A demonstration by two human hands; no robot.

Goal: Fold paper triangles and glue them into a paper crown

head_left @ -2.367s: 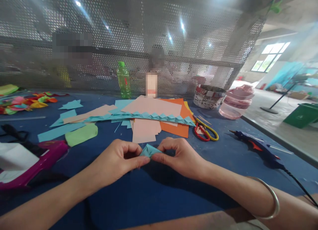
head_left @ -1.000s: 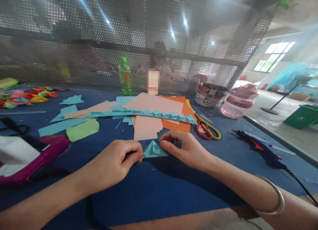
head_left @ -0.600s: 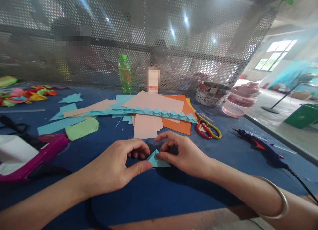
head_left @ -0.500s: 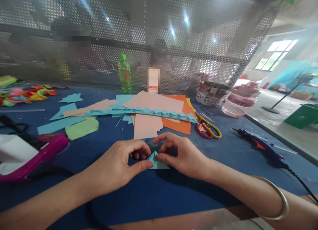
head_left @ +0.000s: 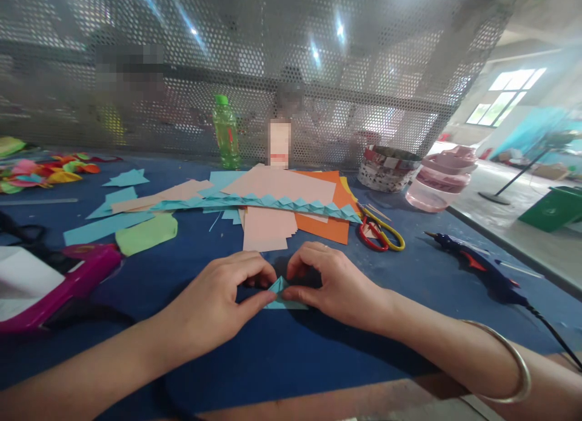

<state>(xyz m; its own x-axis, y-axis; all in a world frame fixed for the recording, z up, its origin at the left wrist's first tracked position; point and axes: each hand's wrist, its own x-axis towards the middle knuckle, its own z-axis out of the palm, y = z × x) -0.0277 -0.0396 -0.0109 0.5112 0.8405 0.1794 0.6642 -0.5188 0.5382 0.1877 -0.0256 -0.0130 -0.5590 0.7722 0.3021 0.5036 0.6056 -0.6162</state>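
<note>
Folded blue paper triangle (head_left: pixel 279 290) sits on the blue table (head_left: pixel 291 360), pinched between left hand (head_left: pixel 218 303) and right hand (head_left: pixel 334 284), fingers curled, thumbs meeting.

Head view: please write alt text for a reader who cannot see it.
The left hand and right hand pinch a small folded teal paper at a blue table. Beyond lie pink sheets and a chain of teal triangles; scissors and a blue glue gun sit to the right.
</note>
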